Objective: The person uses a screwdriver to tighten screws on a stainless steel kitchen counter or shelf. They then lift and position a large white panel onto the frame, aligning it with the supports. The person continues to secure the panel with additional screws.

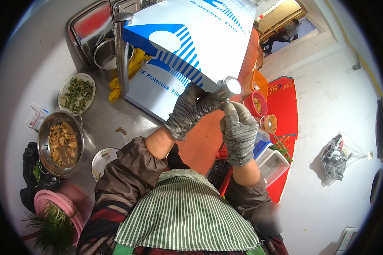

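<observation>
A metal tube post (219,92) with a bright round end cap rises at the near right corner of a steel unit covered in white-and-blue protective film (187,51). My left hand (189,109), in a grey knit glove, is closed around this post just below its cap. In a matching glove, my right hand (240,131) is closed, its fingertips pinched right beside the post under the cap. Whatever those fingertips hold is too small to make out. A similar capped post (123,51) stands at the unit's left corner, apart from both hands.
On the steel counter at left are a plate of chopped greens (77,94), a metal pan of cooked food (42,142) and a steel pot (104,59). A pink basket (57,204) holds green stalks. Baskets (274,168) stand on a red surface at right. Far off, a person (287,32) sits.
</observation>
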`<act>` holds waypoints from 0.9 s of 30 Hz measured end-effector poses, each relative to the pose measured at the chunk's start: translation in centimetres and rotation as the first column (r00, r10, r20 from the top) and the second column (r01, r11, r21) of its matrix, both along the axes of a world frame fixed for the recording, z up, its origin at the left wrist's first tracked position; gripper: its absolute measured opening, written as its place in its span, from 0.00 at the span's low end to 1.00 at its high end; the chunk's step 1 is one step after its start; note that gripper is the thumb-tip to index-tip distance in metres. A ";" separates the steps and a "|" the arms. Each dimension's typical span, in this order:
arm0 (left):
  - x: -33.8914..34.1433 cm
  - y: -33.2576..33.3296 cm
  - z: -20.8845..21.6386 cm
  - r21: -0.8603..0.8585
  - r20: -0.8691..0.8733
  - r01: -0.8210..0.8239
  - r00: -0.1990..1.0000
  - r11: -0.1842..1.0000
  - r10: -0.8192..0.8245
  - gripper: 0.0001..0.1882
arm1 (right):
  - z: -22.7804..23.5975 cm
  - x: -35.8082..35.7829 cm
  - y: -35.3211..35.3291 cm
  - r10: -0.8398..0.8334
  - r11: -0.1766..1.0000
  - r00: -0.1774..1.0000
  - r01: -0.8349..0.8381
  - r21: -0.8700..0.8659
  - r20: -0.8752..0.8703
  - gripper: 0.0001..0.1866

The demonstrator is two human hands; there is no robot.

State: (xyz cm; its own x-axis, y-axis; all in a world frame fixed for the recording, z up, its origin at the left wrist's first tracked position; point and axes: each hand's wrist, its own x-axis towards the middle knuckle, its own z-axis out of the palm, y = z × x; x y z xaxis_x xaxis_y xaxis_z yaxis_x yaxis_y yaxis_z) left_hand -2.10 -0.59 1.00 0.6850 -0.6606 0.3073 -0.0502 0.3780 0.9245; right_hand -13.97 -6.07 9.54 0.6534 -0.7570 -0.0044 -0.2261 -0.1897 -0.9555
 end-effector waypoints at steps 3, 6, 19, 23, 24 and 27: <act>-0.1 0.0 0.2 -0.091 -0.033 0.006 0.999 0.996 -0.009 0.28 | 0.6 -0.2 -0.2 0.014 0.986 0.999 -0.007 0.164 -0.038 0.13; 0.1 0.0 -0.1 -0.059 -0.026 0.096 0.995 0.994 -0.098 0.29 | 0.5 -0.1 -0.3 0.070 0.878 0.986 -0.133 0.460 0.151 0.14; -7.2 4.1 2.2 0.145 -0.306 -0.037 0.949 0.989 0.081 0.18 | 1.5 0.2 -2.7 0.348 0.905 0.937 -0.347 0.247 0.041 0.18; -6.6 3.2 4.6 0.070 -0.532 0.366 0.801 0.928 -0.275 0.36 | 2.5 0.1 -4.3 0.460 0.802 0.888 -0.424 0.421 0.018 0.18; -6.7 2.6 5.0 0.030 -0.574 0.383 0.762 0.923 -0.298 0.33 | 2.7 0.0 -4.8 0.486 0.746 0.873 -0.443 0.498 0.048 0.18; -7.3 1.5 5.7 -0.012 -0.629 0.309 0.737 0.951 -0.247 0.30 | 2.6 0.5 -6.0 0.549 0.749 0.835 -0.475 0.462 -0.031 0.18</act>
